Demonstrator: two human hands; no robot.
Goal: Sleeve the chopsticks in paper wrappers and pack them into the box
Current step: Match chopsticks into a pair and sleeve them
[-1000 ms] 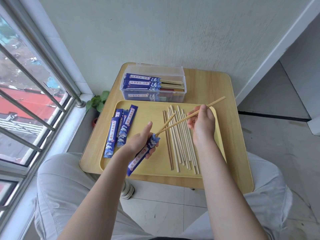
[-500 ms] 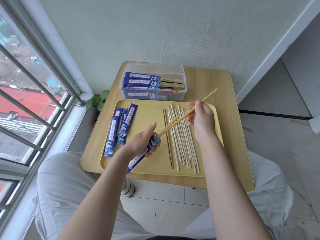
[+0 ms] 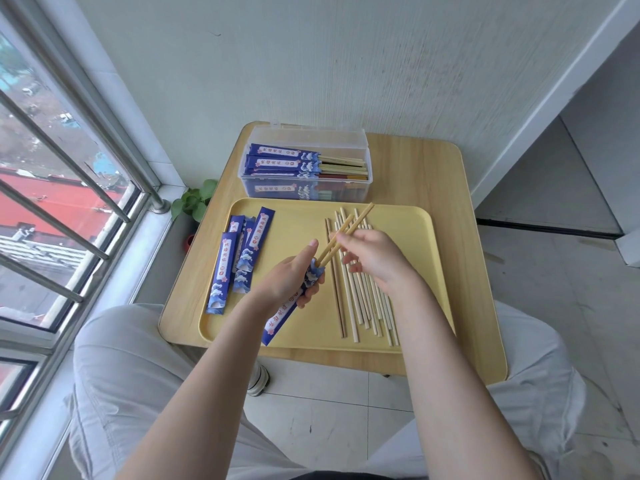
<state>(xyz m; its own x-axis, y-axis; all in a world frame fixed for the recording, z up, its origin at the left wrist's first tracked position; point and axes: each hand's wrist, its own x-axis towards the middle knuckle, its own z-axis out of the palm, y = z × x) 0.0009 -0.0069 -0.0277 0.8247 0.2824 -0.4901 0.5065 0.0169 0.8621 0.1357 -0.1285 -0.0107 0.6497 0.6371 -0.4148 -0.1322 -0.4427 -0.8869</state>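
arms: bare to the elbows, no sleeves showing
left hand (image 3: 289, 278): no rings or gloves
right hand (image 3: 375, 259): likewise bare
trousers (image 3: 114, 375): light grey, lower frame
shoe (image 3: 258, 379): white, bottom centre

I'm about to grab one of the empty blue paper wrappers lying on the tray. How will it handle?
An empty wrapper is probably very light and floppy: it lies flat like thin paper on the yellow tray. It likely creases easily. Lying flat, it shouldn't roll, but a nudge may slide it.
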